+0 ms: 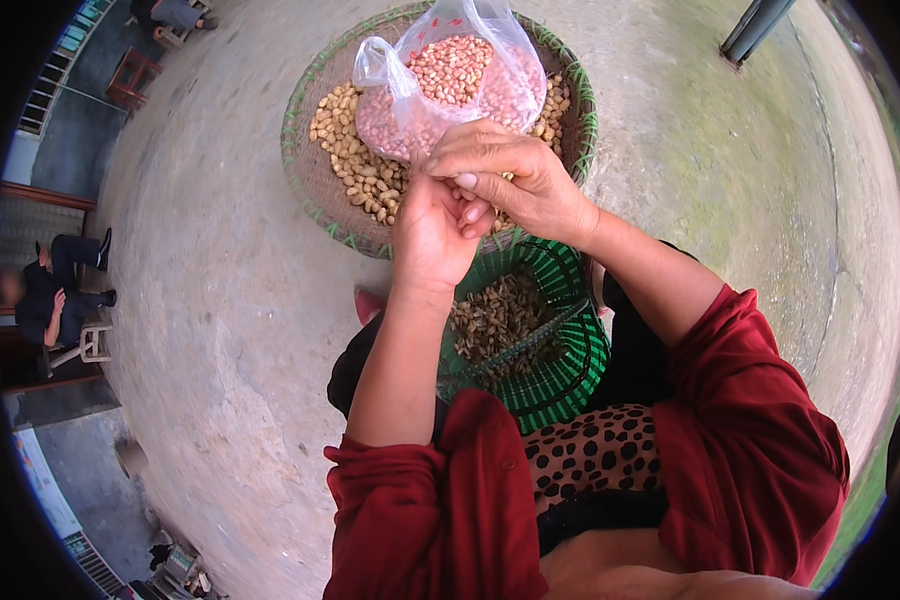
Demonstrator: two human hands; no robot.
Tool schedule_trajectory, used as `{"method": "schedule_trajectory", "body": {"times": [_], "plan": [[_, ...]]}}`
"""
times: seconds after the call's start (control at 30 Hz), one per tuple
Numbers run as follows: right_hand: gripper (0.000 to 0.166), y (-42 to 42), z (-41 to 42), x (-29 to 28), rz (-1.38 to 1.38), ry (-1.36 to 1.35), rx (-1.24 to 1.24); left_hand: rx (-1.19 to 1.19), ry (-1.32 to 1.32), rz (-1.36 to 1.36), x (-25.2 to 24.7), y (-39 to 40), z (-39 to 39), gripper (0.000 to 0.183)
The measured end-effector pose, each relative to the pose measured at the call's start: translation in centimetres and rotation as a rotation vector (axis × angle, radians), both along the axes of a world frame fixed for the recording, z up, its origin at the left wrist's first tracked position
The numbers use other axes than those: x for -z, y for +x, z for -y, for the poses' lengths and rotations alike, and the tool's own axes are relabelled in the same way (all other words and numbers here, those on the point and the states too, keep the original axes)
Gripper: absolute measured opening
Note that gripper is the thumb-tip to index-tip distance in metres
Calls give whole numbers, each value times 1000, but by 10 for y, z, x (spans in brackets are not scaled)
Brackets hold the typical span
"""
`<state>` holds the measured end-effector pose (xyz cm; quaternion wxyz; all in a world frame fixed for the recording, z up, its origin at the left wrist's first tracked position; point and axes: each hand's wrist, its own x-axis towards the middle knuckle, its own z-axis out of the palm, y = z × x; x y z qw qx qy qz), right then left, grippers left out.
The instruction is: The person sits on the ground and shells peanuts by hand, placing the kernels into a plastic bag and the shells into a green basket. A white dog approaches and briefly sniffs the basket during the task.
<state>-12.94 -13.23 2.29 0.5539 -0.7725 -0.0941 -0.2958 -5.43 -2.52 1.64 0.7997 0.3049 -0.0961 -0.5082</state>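
My left hand [439, 221] is turned palm up with its fingers curled around a few peanut kernels [461, 196]. Over it, my right hand [514, 176] has its thumb and fingers pinched together at the left fingertips; what they pinch is hidden. Just beyond both hands, a clear plastic bag [381, 67] of shelled reddish peanuts [450, 69] rests in a round woven basket [300, 161] with a green-laced rim. Unshelled peanuts [364, 180] lie around the bag. Below the hands, a green plastic basket [591, 352] with a handle holds broken peanut shells [499, 322].
A seated person [64, 289] is at the left wall, and part of another person [176, 13] shows at the upper left near a wooden stool [129, 77]. A grey post [754, 34] stands on the concrete floor [225, 360] at the upper right.
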Motion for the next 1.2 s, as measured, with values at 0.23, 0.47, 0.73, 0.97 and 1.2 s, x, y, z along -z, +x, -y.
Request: {"method": "schedule_trajectory", "body": {"times": [0.23,0.47,0.73,0.97,1.2], "plan": [[22,-1,-1,-8,102,-286,166,59,54,-52,9,5,-3,35],[18,0,9,-7,-22,49,296,-22,105,-64,3,21,-13,36],[21,-1,33,9,-730,61,-248,-214,29,-30,0,46,-27,32],[22,11,49,46,-672,-612,236,-358,30,-51,-6,58,-36,30],[18,46,19,86,-505,-773,183,-440,1,-70,-10,70,-50,25]]}}
